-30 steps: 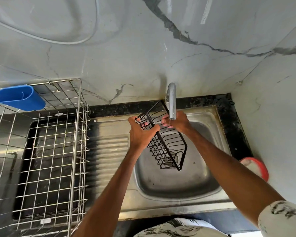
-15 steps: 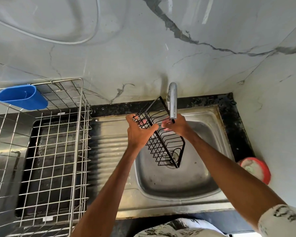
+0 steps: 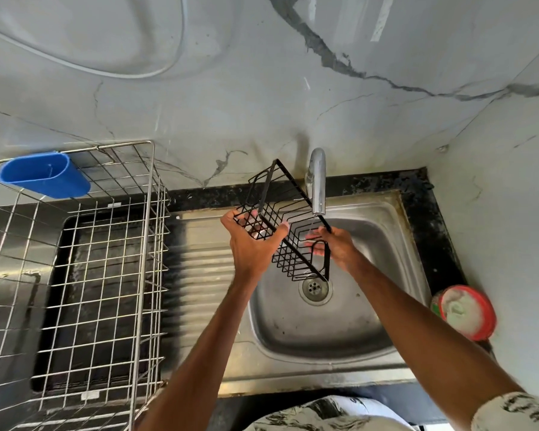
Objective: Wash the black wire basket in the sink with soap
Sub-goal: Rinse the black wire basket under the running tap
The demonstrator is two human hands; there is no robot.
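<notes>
Both bare forearms extend forward and converge. Left hand [image 3: 252, 244], back toward the camera, grips one end of the black wire basket [image 3: 293, 181], thumb hooked over its rim and fingers behind the mesh; right hand [image 3: 338, 248] holds the opposite side, thumb on the rim, fingers [image 3: 313, 242] visible through the wires

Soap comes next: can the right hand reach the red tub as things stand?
Probably yes: nothing lies between right hand and red tub, but it must first drop its grip on the black wire basket.
</notes>
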